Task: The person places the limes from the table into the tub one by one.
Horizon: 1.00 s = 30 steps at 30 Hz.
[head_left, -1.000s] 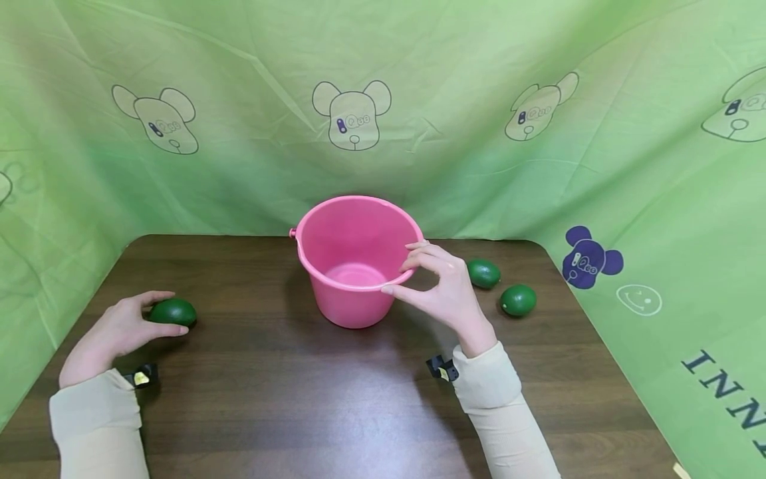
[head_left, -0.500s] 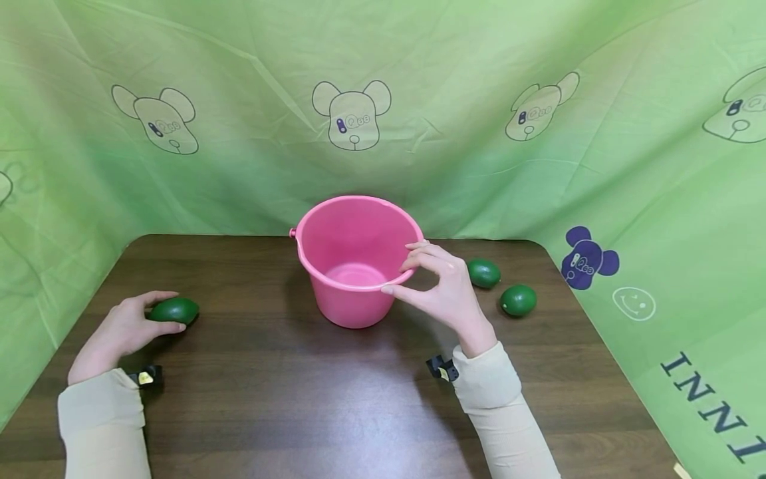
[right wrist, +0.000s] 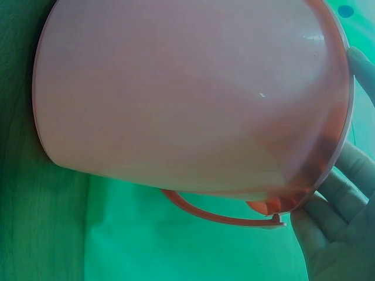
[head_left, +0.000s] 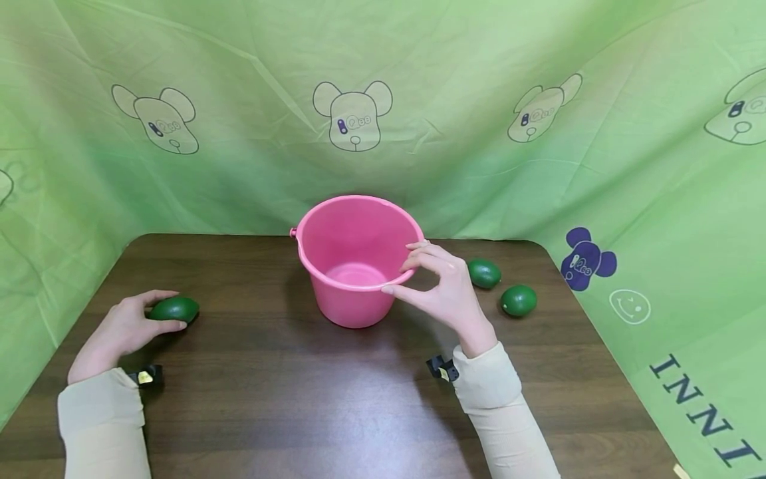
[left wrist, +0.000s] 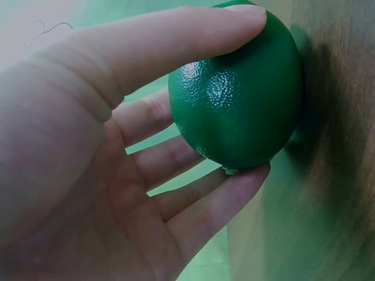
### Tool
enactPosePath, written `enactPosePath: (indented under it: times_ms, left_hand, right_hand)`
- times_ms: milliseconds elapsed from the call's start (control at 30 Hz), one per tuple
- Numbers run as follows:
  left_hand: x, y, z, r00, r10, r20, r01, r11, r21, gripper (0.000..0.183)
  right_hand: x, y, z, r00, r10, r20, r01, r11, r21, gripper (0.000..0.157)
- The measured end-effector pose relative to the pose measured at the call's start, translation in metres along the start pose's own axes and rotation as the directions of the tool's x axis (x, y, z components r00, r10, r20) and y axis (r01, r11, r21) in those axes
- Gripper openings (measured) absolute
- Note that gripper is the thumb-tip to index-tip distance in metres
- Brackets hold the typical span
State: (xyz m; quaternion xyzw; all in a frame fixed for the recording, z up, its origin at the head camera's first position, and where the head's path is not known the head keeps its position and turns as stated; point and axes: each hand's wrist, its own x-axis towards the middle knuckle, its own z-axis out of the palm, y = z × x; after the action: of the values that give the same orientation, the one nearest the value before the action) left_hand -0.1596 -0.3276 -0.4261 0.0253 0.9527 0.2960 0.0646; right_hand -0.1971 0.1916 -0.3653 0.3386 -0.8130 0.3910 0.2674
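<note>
At the left of the table in the head view, my left hand [head_left: 122, 329] grips a green lime [head_left: 174, 309] between thumb and fingers. Close up in the left wrist view, the thumb lies across one side of the lime [left wrist: 252, 111] and fingertips touch the other; its skin is glossy and pebbled. My right hand [head_left: 445, 286] pinches the near right rim of a pink bucket [head_left: 353, 307], thumb outside and fingers over the edge. The bucket stands upright with its bare bottom showing. In the right wrist view its handle [right wrist: 217, 218] hangs along the outer wall.
Two more green limes, one farther back [head_left: 483, 273] and one nearer [head_left: 518, 301], lie right of the bucket. A green printed curtain [head_left: 251, 166] encloses the dark wooden table [head_left: 287, 412] at the back and sides.
My left hand has shifted slightly right and come farther around the lime, which has moved a little right. The right hand and bucket have stayed put.
</note>
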Motion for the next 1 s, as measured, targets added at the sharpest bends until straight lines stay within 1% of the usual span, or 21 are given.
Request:
enactPosePath:
  times_ms: [200,333,467,600,700,867,1000]
  left_hand:
    - [0.001,0.001,0.000,1.000,0.001,-0.017,-0.001,1.000,0.002,0.072]
    - [0.003,0.002,0.000,0.999,0.011,-0.041,-0.011,1.000,0.011,0.072]
    - [0.004,0.004,0.000,0.998,0.019,-0.061,-0.018,1.000,0.004,0.072]
    - [0.005,0.004,0.000,0.995,0.033,-0.096,-0.034,0.999,-0.011,0.071]
    - [0.005,0.007,0.001,0.990,0.046,-0.132,-0.048,0.999,-0.014,0.070]
    - [0.004,0.011,0.003,0.977,0.072,-0.199,-0.073,0.997,0.001,0.067]
    - [0.007,0.013,0.004,0.968,0.087,-0.234,-0.088,0.996,0.003,0.066]
  right_hand:
    - [0.000,0.000,0.000,1.000,-0.002,-0.002,0.002,1.000,-0.002,0.027]
    - [0.000,0.000,0.000,1.000,0.001,-0.005,-0.001,1.000,-0.001,0.028]
    - [0.001,0.000,0.000,1.000,0.001,-0.005,-0.001,1.000,0.000,0.028]
    - [0.001,-0.001,0.000,1.000,0.002,-0.002,-0.002,1.000,-0.001,0.028]
    - [0.001,-0.001,0.000,1.000,0.006,0.001,-0.006,1.000,-0.004,0.028]
    - [0.001,0.000,0.001,1.000,0.010,0.003,-0.010,1.000,-0.006,0.027]
    - [0.001,0.001,0.001,1.000,0.007,0.000,-0.007,1.000,-0.004,0.028]
